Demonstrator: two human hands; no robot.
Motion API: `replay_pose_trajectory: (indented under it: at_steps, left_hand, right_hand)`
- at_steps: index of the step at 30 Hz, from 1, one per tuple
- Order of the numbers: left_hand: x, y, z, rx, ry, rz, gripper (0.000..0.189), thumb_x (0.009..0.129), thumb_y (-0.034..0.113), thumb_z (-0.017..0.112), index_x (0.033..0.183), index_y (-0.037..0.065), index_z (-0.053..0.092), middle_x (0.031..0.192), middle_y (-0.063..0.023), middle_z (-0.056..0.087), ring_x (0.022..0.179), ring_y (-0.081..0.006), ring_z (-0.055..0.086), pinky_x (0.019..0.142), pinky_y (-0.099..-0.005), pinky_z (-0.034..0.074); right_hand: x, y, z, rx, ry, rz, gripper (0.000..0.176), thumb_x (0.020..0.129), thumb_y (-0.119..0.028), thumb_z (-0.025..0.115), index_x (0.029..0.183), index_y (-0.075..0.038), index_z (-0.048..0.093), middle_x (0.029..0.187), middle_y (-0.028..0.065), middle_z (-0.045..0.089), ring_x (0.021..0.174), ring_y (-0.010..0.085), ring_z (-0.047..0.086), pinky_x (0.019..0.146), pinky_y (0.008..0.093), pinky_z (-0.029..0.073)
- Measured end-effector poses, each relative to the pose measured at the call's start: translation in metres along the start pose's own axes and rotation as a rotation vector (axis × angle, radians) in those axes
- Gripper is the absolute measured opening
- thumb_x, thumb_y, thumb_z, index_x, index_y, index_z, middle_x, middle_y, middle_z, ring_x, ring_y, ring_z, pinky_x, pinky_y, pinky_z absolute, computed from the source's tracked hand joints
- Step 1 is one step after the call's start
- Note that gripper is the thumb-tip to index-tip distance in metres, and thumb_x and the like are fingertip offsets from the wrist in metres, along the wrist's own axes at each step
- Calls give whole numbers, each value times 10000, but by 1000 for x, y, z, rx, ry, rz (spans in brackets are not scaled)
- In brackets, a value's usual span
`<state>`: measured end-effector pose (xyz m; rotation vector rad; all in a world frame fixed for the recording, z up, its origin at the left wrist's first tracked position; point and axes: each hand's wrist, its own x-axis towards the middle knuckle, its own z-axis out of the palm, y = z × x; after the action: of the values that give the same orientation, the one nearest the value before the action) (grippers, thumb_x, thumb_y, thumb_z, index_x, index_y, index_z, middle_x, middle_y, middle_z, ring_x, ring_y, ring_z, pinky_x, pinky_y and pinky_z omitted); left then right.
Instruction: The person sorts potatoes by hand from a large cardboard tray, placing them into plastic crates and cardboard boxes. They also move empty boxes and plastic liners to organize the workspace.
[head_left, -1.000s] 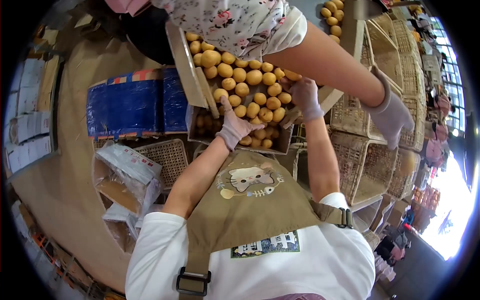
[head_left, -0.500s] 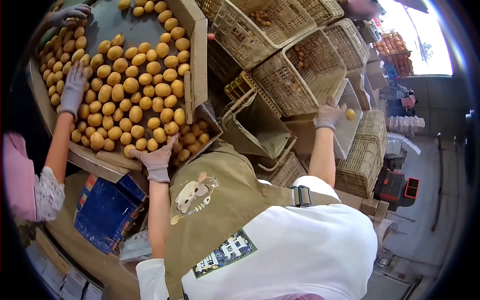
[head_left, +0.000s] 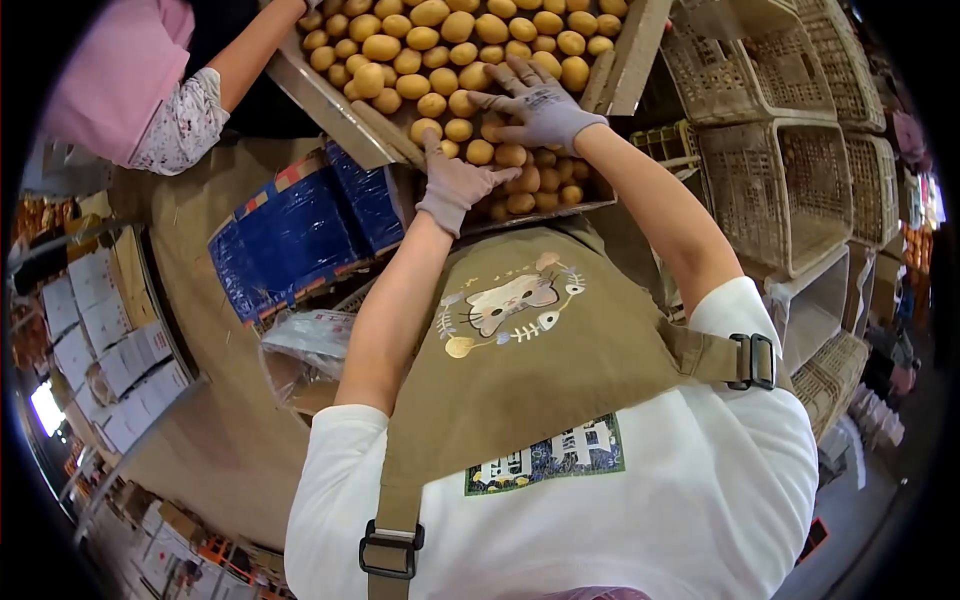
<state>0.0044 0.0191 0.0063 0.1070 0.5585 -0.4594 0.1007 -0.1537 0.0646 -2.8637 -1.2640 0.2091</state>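
Observation:
Small yellow potatoes (head_left: 460, 55) cover a wooden-sided sorting table (head_left: 375, 140). More potatoes (head_left: 548, 180) lie in a lower pocket at its near end, against my apron. My left hand (head_left: 455, 185), in a pale glove, rests at the pocket's left side with thumb and fingers spread, touching potatoes at the edge. My right hand (head_left: 545, 108), gloved as well, lies palm down over potatoes near the table's right corner, its fingers spread out. I see no potato lifted in either hand, though the undersides of both are hidden.
Stacked plastic crates (head_left: 770, 190) stand at the right. A co-worker's arm (head_left: 255, 50) reaches onto the table from the upper left. Below the table are a blue-wrapped box (head_left: 290, 235) and a clear plastic bag (head_left: 310, 340). White cartons (head_left: 110, 340) stand farther left.
My right hand has come from over the crates, where a potato was in the air beside it, back onto the table's potatoes. My left hand stays near the pocket. The view has turned left.

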Motion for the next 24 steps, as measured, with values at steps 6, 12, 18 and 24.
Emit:
replay_pose_trajectory:
  at_steps: [6,12,18,24]
  left_hand:
    - [10,-8,-6,-62,-26,28,1074,791,880,400,1601,230,128,1665,-97,147,1518,-409,107,1115,-763,72]
    - [13,-26,9,649,299,316,1184,807,522,777,1580,146,-37,1637,-86,170,1450,-286,278,1206,-451,222]
    - [-14,-38,-10,-26,273,242,721,951,485,593,1533,251,238,1517,-43,389,1363,-227,403,931,-470,488]
    - [-70,-39,-33,252,299,334,622,937,386,619,1487,260,357,1416,9,436,1273,-169,414,1025,-436,378]
  right_hand:
    - [2,9,16,68,31,-57,619,936,-539,566,1516,-403,399,1634,166,238,1517,403,140,1240,489,73]
    - [10,7,17,-11,-23,-91,676,921,-541,593,1537,-362,382,1624,167,259,1510,418,153,1225,496,108]
    - [25,-18,19,116,177,-57,787,823,-566,699,1521,-340,414,1628,180,237,1502,407,174,1210,558,81]
    - [34,-28,50,-39,206,16,927,696,-777,679,1508,-419,409,1654,140,165,1509,395,128,1184,624,37]
